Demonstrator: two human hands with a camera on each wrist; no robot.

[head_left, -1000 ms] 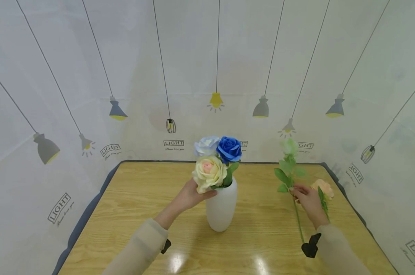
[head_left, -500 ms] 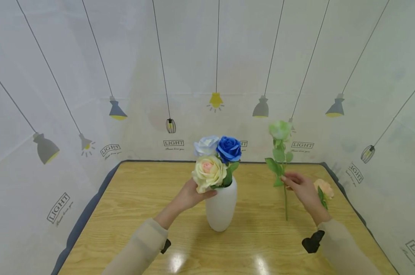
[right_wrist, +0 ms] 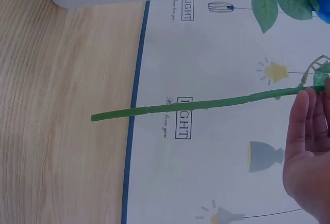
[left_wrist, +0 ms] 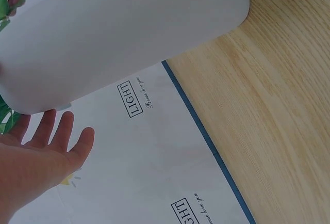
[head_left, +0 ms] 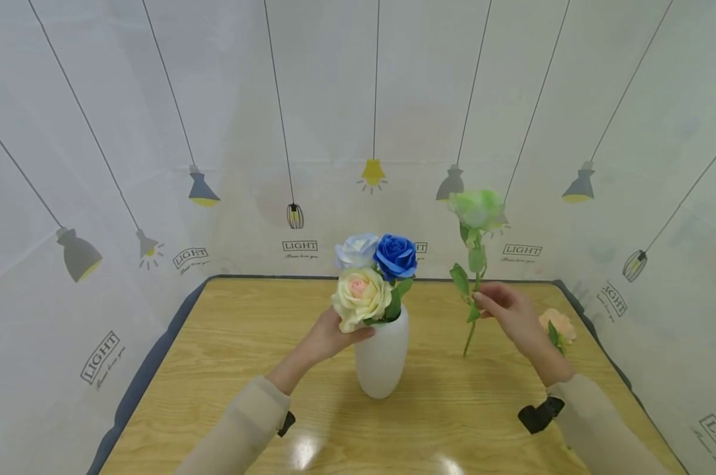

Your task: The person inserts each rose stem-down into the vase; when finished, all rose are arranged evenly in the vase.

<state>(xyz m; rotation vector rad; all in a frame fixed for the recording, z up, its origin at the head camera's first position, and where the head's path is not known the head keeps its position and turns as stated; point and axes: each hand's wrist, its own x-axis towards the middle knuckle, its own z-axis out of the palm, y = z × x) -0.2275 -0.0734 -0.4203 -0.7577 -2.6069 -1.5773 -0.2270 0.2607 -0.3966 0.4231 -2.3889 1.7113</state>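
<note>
A white vase point(head_left: 382, 359) stands upright on the wooden table, holding a deep blue rose point(head_left: 395, 257), a pale blue rose point(head_left: 357, 252) and a cream rose with a pink heart point(head_left: 360, 295). My left hand point(head_left: 332, 338) holds the vase near its mouth, thumb in front; in the left wrist view its fingers reach along the far side. To the right, my right hand point(head_left: 512, 315) pinches the stem of a light green rose point(head_left: 478, 210) between thumb and fingers. That rose is upright, and in the right wrist view its bare lower stem point(right_wrist: 206, 104) points away from the hand.
A peach flower point(head_left: 558, 326) lies on the table point(head_left: 245, 343) at the right, partly behind my right forearm. A white cloth backdrop point(head_left: 328, 99) printed with lamps rises along the table's back and sides.
My right hand has raised the light green rose off the table and brought it left, toward the vase, turning it more upright. The left hand and vase have stayed in place.
</note>
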